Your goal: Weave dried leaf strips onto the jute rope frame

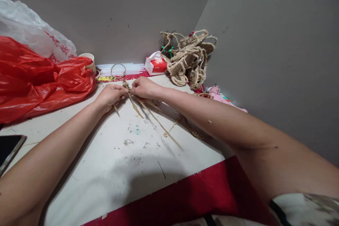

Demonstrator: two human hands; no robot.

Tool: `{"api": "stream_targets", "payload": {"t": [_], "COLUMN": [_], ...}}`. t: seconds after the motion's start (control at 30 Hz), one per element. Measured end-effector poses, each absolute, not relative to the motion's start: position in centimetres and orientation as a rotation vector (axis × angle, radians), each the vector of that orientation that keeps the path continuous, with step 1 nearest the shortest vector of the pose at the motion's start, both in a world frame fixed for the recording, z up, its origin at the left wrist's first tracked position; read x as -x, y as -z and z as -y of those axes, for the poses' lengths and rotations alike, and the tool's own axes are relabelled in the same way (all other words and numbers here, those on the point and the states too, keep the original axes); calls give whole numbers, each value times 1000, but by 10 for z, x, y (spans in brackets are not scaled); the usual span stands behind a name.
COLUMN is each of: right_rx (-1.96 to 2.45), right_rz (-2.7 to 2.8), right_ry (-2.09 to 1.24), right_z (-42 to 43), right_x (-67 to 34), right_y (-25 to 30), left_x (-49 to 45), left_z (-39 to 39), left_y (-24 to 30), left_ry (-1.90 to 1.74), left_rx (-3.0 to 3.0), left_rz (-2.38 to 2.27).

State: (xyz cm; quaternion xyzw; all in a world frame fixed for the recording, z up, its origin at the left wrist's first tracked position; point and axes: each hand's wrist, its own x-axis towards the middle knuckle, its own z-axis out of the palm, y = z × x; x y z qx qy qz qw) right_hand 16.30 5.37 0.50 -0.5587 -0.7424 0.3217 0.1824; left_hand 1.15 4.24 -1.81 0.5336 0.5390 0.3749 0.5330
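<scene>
My left hand (110, 96) and my right hand (143, 87) meet over the far part of the white tabletop (111, 162). Both are closed in a pinch on a bundle of dry straw strands (137, 107). A short twisted end of the straw sticks up between the two hands. The loose strands trail from the hands toward me and to the right across the table. A thin braided piece (173, 125) lies under my right forearm.
A pile of coiled straw rope (189, 58) fills the far corner beside a red tissue pack (156, 65). Red plastic bags (45, 81) and a white bag (29, 31) lie at left with a cup (88, 58). A phone (9, 148) rests at the left edge.
</scene>
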Motion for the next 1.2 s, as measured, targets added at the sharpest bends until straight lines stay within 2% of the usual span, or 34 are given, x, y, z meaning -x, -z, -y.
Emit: {"api": "stream_targets", "payload": {"t": [0.23,0.3,0.4,0.6,0.73,1.0,1.1,1.2], "right_rx": [1431,1393,1454,1640,1694,1453,1339,1366], "right_rz": [1750,1681,1758,2196,2394,2707,2717,2467], "right_ry": [-1464,-1527,-1337,-397,-136,60,-2,-183], "right_z": [-55,-50,-42,-30,-21,3,10,1], "right_x": [-165,-162,-158,-151,-144,-133,-136,-149], "right_y": [5,6,6,2,-5,0,-2,-11], "left_x": [-16,-17,-19,-22,-24,-25,-23,-18], "left_z": [-38,-36,-34,-31,-30,-32,-36,-40], "left_y": [23,21,17,11,12,15,14,14], "left_ry": [-960,-985,-970,-904,-944,-1050,-1059,-1006], "left_rx": [-1381,-1365,-1265,-1105,-1111,-1004,-958,-948], "left_rz": [-1338,-1321,-1284,-1209,-1200,-1272,-1266,-1241]}}
